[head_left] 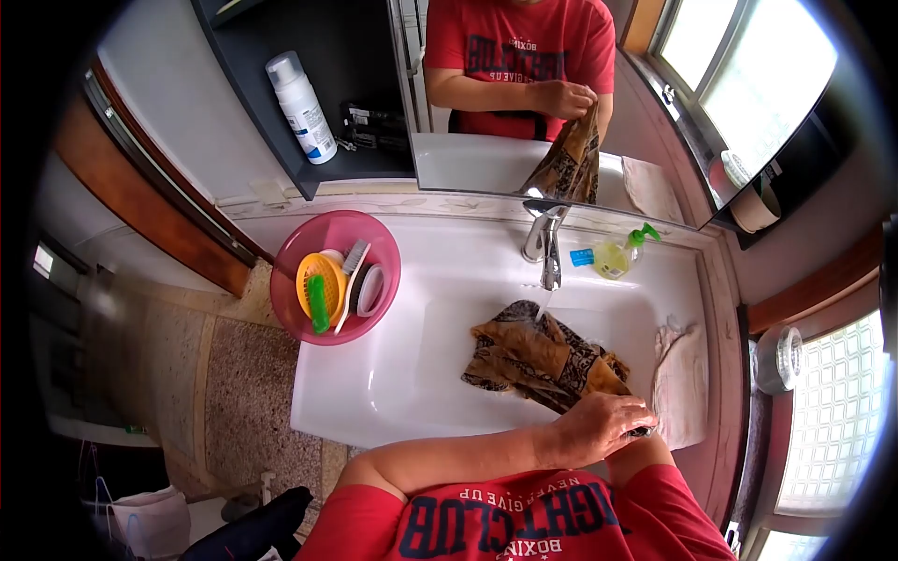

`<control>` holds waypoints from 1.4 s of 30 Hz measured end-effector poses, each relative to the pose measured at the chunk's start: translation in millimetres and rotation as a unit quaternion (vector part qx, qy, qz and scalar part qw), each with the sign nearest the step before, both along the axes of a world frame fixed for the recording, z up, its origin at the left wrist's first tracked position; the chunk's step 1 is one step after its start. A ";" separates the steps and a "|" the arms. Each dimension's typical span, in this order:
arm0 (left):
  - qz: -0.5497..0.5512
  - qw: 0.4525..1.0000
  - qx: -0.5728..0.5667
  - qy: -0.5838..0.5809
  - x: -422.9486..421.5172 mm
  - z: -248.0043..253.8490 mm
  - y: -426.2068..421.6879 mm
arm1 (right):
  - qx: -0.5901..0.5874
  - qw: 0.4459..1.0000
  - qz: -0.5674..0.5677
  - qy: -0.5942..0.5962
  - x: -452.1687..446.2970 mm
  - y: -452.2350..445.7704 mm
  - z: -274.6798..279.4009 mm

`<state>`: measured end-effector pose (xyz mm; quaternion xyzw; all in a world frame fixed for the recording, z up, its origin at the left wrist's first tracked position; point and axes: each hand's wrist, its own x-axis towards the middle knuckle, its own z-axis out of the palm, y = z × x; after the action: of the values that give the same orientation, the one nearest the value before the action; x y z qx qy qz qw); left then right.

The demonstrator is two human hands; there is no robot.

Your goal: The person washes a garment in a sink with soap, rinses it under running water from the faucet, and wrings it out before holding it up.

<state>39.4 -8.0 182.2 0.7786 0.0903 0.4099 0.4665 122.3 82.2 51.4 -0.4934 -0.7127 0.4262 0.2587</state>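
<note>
A brown and black patterned cloth (533, 348) hangs down into the white sink, bunched and wet-looking. Its upper end is gripped by my left hand (599, 426), whose fingers are closed around it near the sink's front right edge. My right forearm (639, 454) comes in close behind that hand. The right hand itself is mostly covered by the left, so its fingers cannot be made out. Above the cloth, a chrome faucet (549, 245) runs a thin stream of water onto it. The mirror (468, 159) reflects the cloth hanging from a hand.
A pink basin (283, 297) with a yellow strainer, brushes and a green-handled item sits on the sink's (374, 374) left end. Behind the right side are a green-topped pump bottle (613, 259) and a blue item (582, 257). A pale folded cloth (680, 388) lies at right.
</note>
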 end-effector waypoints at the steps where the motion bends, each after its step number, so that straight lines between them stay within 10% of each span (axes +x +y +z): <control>1: -0.011 1.000 0.003 -0.007 -0.4 -1.3 0.5 | -0.003 1.000 0.003 0.003 0.7 0.5 2.2; 4: -0.016 0.998 -0.056 0.011 -6.2 -7.0 9.2 | -0.022 1.000 0.000 0.018 5.0 -3.5 10.0; 11: 0.444 0.885 -0.122 0.070 -13.1 -130.0 51.6 | -0.083 0.993 -0.001 0.085 6.3 -10.8 28.1; 15: 0.405 0.852 -0.297 0.148 -15.5 -137.4 58.2 | -0.166 0.960 -0.034 0.223 0.4 -18.6 46.6; 17: 0.389 0.854 -0.315 0.143 -17.4 -133.9 60.8 | -0.159 0.987 0.018 0.021 1.6 -11.9 63.0; 19: 0.351 0.898 -0.264 0.017 -15.6 -127.6 61.9 | -0.092 0.995 0.022 -0.008 4.6 -15.9 44.7; 42: 0.176 0.970 -0.141 0.086 2.6 -60.3 31.1 | 0.031 0.997 -0.014 -0.073 11.6 3.9 -8.2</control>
<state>42.0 23.2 121.9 0.7088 0.3229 0.4004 0.4827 134.0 86.1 43.2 -0.5250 -0.7355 0.3631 0.2273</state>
